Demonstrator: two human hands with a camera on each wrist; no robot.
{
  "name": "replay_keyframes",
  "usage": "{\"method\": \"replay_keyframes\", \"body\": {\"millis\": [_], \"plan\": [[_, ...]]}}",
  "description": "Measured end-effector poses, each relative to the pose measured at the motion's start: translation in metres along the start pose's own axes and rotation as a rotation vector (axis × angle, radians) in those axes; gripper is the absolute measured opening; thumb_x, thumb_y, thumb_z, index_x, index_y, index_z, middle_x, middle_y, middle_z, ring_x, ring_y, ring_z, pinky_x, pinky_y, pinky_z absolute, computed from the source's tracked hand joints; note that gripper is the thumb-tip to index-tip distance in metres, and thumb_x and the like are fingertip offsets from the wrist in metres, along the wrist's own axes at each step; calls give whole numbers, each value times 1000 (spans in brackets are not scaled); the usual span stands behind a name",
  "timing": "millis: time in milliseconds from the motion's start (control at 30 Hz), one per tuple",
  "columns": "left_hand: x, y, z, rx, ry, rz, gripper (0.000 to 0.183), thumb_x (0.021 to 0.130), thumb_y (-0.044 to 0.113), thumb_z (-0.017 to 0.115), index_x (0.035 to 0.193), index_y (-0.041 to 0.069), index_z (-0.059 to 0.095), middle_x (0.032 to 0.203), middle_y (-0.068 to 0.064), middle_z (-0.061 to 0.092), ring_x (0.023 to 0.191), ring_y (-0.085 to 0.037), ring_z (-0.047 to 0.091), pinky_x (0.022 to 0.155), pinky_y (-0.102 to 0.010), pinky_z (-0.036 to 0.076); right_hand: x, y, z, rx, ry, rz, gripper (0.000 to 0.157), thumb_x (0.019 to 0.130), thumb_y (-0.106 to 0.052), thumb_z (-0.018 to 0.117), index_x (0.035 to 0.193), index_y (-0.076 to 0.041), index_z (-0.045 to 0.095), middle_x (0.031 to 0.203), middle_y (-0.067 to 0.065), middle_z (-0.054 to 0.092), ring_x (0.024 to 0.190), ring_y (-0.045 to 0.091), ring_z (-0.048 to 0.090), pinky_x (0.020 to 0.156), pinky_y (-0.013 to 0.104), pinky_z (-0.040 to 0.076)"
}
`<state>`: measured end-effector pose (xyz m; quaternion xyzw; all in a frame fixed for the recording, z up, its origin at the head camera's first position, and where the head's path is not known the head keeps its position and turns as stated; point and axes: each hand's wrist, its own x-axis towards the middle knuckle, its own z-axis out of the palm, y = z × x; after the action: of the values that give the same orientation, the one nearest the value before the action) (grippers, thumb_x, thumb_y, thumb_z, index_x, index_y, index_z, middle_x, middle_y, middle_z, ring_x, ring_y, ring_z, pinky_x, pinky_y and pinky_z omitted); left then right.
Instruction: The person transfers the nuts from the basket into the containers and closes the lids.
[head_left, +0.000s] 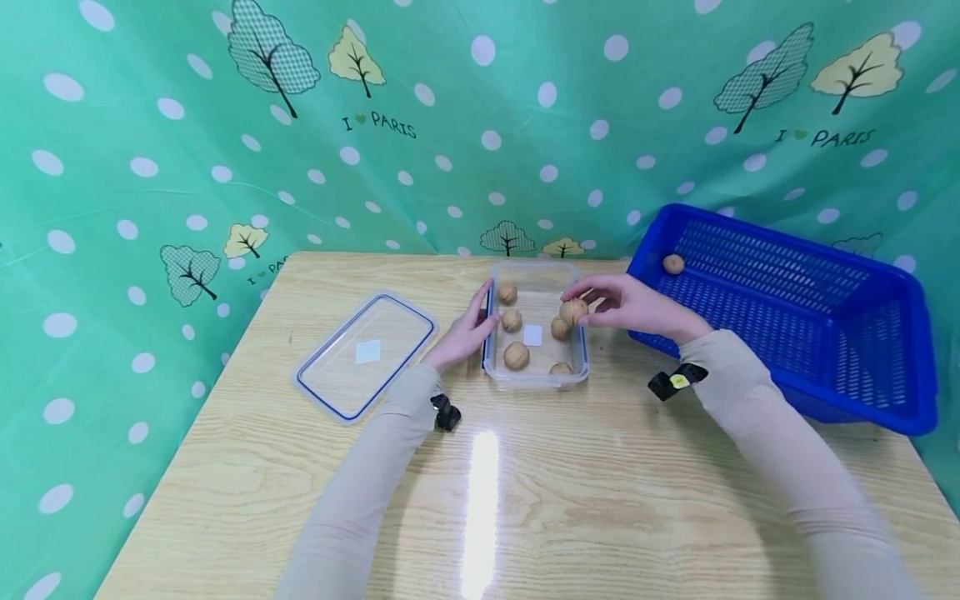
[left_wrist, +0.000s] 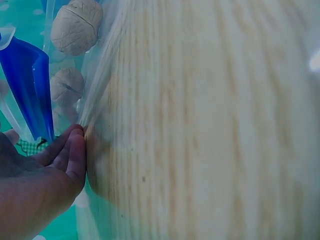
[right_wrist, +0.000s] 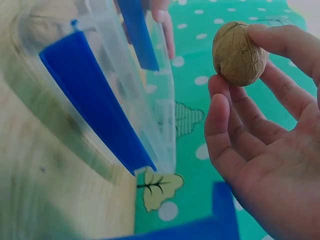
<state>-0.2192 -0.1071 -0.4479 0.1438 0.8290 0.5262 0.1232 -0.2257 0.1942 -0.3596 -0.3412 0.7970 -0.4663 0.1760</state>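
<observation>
Thumb and fingertips of my right hand [head_left: 630,307] pinch a walnut [right_wrist: 241,54], raised over the right side of a clear plastic box [head_left: 536,382]. Several walnuts lie inside that box, among them one at the front left [head_left: 516,356] and one in the middle left [head_left: 512,320]. A pale square label [head_left: 532,335] shows at its middle. My left hand [head_left: 461,337] rests against the box's left wall, its fingers extended along the outside and its thumb at the rim. In the left wrist view, the fingertips touch the clear wall near a blue side latch [left_wrist: 31,85].
A clear lid with a blue seal [head_left: 365,357] lies on the wooden table [head_left: 585,500] to the left. A large blue basket [head_left: 795,325] stands at the right with one walnut [head_left: 673,264] in it. A green patterned cloth [head_left: 450,125] hangs behind the table.
</observation>
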Motion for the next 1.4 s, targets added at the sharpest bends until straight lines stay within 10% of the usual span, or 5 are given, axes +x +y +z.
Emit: {"method": "replay_keyframes", "body": {"millis": [733, 1400], "plan": [[0, -1, 1, 10, 21, 8, 67, 104, 24, 44, 157, 27, 3, 139, -30, 44, 125, -36, 48, 101, -46, 43, 11, 13, 50, 54, -124, -18, 36, 91, -9, 67, 125, -1, 60, 119, 8, 61, 101, 25, 57, 85, 42, 51], [-1, 0, 1, 18, 8, 10, 67, 104, 28, 43, 157, 27, 1, 146, -30, 35, 128, -38, 44, 103, -48, 40, 9, 14, 51, 79, -112, -37, 29, 92, 1, 61, 121, 0, 62, 118, 24, 59, 99, 33, 57, 80, 36, 50]]}}
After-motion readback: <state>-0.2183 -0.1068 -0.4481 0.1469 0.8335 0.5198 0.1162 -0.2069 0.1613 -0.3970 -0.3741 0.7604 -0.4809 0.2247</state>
